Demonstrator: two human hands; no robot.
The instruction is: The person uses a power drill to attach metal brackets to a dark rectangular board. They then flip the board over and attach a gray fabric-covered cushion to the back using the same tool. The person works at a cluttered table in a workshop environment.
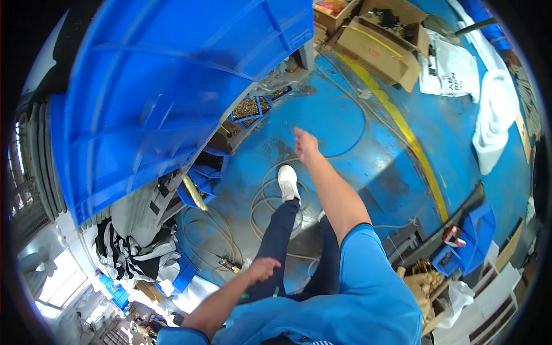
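My right hand (306, 145) is stretched out ahead over the blue floor (339, 135), its fingers loosely curled with nothing visible in them. Below it runs a thin pale hose (253, 210), looped on the floor around my white shoe (287, 183). Lower down, my left hand (264, 270) hangs beside my dark trouser leg (275, 236), also curled, and I see nothing in it. Neither hand touches any of the things about. A small brass-coloured fitting (230, 265) lies by the hose, left of the left hand.
A large blue plastic panel (167, 86) fills the upper left. Beneath it stand blue bins (248, 109) of small parts. Open cardboard boxes (379, 49), a white sack (448, 69) and white foam (494, 115) lie beyond a yellow floor line (402, 126). Blue bins (474, 238) stand lower right.
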